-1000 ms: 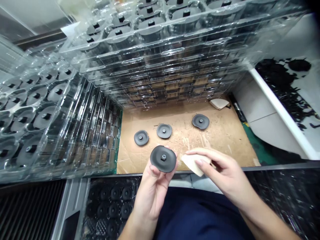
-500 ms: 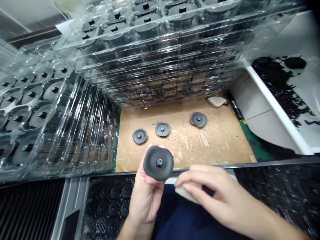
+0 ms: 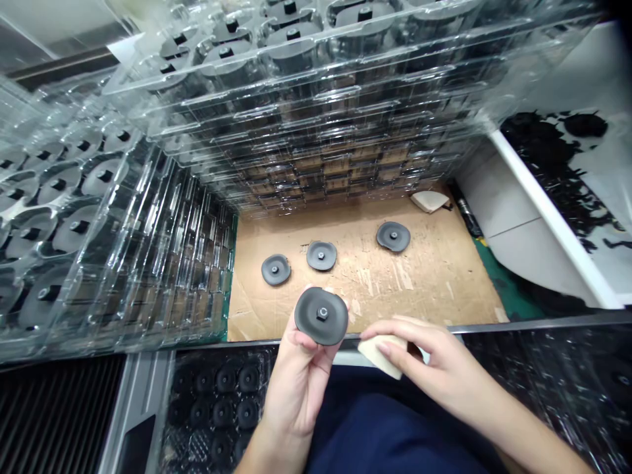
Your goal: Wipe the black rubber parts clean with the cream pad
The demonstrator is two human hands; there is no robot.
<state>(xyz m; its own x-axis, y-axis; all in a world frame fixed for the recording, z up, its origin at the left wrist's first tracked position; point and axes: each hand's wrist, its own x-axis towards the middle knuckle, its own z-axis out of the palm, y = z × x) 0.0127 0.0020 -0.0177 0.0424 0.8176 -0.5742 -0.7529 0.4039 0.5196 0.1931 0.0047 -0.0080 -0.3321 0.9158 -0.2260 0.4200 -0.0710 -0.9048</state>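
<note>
My left hand [image 3: 296, 385] holds a dark grey round disc [image 3: 321, 316] with a small hub in its middle, thumb and fingers pinching its rim, face up above the near edge of the cardboard sheet [image 3: 434, 276]. Just right of it, my right hand [image 3: 434, 372] grips a pale wedge-shaped block [image 3: 382, 352]; the block's tip points at the disc but stays a little apart from it. Three more discs lie on the cardboard: one at the left [image 3: 276, 269], one in the middle [image 3: 321, 255], one at the right [image 3: 394, 236].
Tall stacks of clear plastic trays [image 3: 316, 99] holding discs wall in the back and the left [image 3: 74, 217]. A second pale wedge [image 3: 428, 201] lies at the far right of the cardboard. A black tray of discs [image 3: 217, 401] sits low left. Black scraps [image 3: 553, 158] cover a white surface right.
My right hand with the pale block dropped toward me, then came back up beside the disc. The left hand shifted the disc slightly left, then right again.
</note>
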